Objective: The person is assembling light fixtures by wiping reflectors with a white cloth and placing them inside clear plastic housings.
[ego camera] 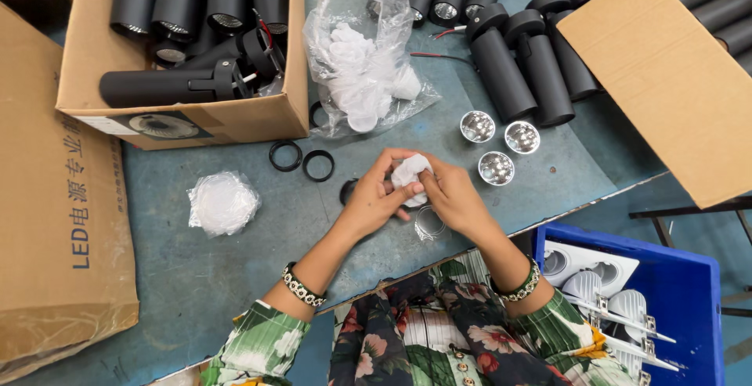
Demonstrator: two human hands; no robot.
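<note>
Lamp assembly workshop; boxed black spotlights [196, 10]

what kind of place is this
Most likely a light-fitting assembly or packing bench in a small factory. Black cylindrical spotlights fill cardboard boxes, loose silver reflectors lie on the blue-grey table, and both hands hold a small white wrapped part.
</note>
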